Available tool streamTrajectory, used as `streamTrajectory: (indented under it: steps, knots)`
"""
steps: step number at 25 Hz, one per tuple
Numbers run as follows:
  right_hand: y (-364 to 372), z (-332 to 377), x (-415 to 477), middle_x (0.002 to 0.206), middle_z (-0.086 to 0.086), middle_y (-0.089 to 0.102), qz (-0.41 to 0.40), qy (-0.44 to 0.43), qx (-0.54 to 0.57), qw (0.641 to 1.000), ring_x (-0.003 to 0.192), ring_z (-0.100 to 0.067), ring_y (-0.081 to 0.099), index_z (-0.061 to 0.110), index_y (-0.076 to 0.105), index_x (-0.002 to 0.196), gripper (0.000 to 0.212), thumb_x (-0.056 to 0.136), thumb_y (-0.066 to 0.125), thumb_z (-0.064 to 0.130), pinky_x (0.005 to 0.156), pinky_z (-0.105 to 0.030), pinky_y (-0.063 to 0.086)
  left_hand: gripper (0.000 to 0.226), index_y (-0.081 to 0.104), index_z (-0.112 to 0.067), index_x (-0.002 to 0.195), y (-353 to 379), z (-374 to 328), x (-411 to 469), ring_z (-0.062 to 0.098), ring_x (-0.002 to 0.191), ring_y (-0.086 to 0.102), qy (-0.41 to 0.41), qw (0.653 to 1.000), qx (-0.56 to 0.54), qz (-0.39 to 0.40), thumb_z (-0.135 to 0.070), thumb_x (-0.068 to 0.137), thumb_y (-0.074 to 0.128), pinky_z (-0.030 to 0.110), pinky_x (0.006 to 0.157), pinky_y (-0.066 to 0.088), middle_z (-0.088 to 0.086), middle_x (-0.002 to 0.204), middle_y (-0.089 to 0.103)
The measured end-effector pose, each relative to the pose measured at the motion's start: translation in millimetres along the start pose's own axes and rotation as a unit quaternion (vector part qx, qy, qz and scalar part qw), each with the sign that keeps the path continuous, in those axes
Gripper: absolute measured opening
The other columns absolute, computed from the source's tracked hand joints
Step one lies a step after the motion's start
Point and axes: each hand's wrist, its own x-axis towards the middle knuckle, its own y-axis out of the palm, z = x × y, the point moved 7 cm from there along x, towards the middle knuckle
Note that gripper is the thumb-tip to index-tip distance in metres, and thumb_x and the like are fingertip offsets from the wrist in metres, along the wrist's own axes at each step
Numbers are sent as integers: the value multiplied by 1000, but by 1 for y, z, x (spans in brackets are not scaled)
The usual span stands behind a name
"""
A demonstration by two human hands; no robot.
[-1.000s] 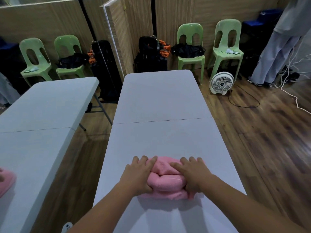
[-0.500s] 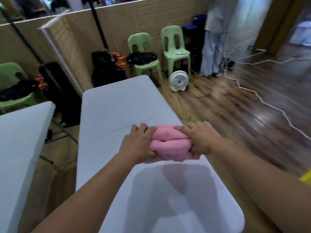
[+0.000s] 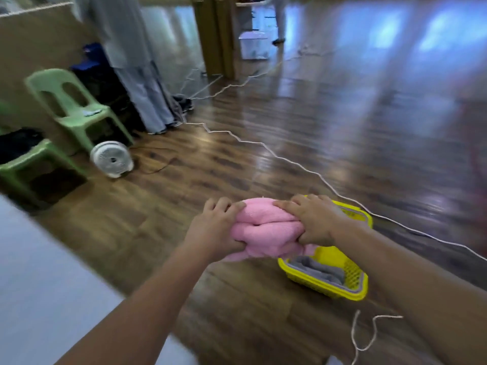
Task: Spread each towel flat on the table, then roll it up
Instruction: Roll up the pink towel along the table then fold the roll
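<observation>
The person held the rolled-up pink towel [image 3: 266, 227] in the air between both hands, out over the wood floor [image 3: 263, 127] and clear of the table [image 3: 39, 285]. The left hand [image 3: 213, 230] gripped the roll's left end, fingers curled over the top and thumb dug in underneath. The right hand [image 3: 313, 222] did pretty much the same on the right end.

Below the right hand, a yellow basket [image 3: 353, 275] sat on the floor with a grey cloth [image 3: 319, 270] lying in it, and the towel overlapped the basket's middle in the view. The table edge ran off to the left of the left forearm.

Beyond the hands a white cord [image 3: 290, 164] zigzagged across the floor and passed behind the basket. Further out past the left hand, a small white fan [image 3: 112, 159] stood on the floor beside a green chair [image 3: 68, 101]. The whole shot was kinda blurry.
</observation>
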Motion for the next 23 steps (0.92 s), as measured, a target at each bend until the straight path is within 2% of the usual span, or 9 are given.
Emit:
streamTrajectory:
  steps: [3, 6, 12, 14, 17, 20, 23]
  knots:
    - [27, -110, -18, 142, 6, 40, 26, 56, 28, 998, 124, -24, 45, 50, 7, 148, 108, 60, 69, 49, 101, -44, 39, 95, 42, -36, 139, 37, -76, 89, 27, 104, 43, 47, 998, -15, 25, -61, 50, 64, 43, 69, 54, -5, 118, 48]
    - [55, -186, -17, 135, 6, 44, 54, 91, 45, 993, 122, -23, 46, 50, 7, 148, 111, 56, 69, 48, 98, -43, 40, 92, 45, -36, 137, 69, -125, 155, 26, 100, 45, 76, 996, -23, 46, -56, 50, 65, 38, 68, 51, -6, 117, 51]
    - [132, -273, 12, 132, 3, 47, 96, 137, 74, 983, 114, -26, 50, 47, 6, 149, 110, 59, 69, 42, 95, -44, 42, 88, 46, -38, 132, 146, -160, 256, 24, 102, 48, 134, 988, -22, 76, -58, 48, 58, 43, 81, 46, -9, 118, 53]
    - [170, -294, 31, 132, 3, 47, 116, 152, 84, 978, 111, -26, 50, 46, 7, 149, 110, 59, 70, 40, 97, -46, 41, 84, 51, -34, 129, 185, -164, 288, 25, 104, 51, 153, 984, -32, 90, -54, 48, 60, 48, 92, 44, -7, 115, 55]
    - [239, -328, 70, 133, 2, 47, 126, 165, 93, 974, 113, -26, 49, 44, 8, 150, 108, 62, 71, 39, 99, -45, 39, 79, 51, -31, 129, 269, -161, 332, 24, 113, 50, 171, 977, -48, 116, -50, 54, 62, 53, 112, 32, -6, 117, 56]
    - [326, -354, 108, 135, -1, 46, 153, 167, 100, 969, 116, -27, 47, 40, 10, 152, 107, 65, 72, 36, 100, -45, 37, 78, 48, -30, 132, 368, -156, 368, 22, 117, 47, 179, 972, -55, 144, -50, 58, 62, 50, 116, 27, -5, 120, 54]
    - [447, -382, 149, 134, -4, 45, 170, 179, 116, 962, 117, -28, 47, 34, 9, 153, 108, 67, 74, 35, 103, -43, 35, 76, 47, -29, 133, 495, -157, 403, 24, 118, 45, 190, 966, -54, 165, -45, 60, 62, 47, 116, 28, -4, 121, 52]
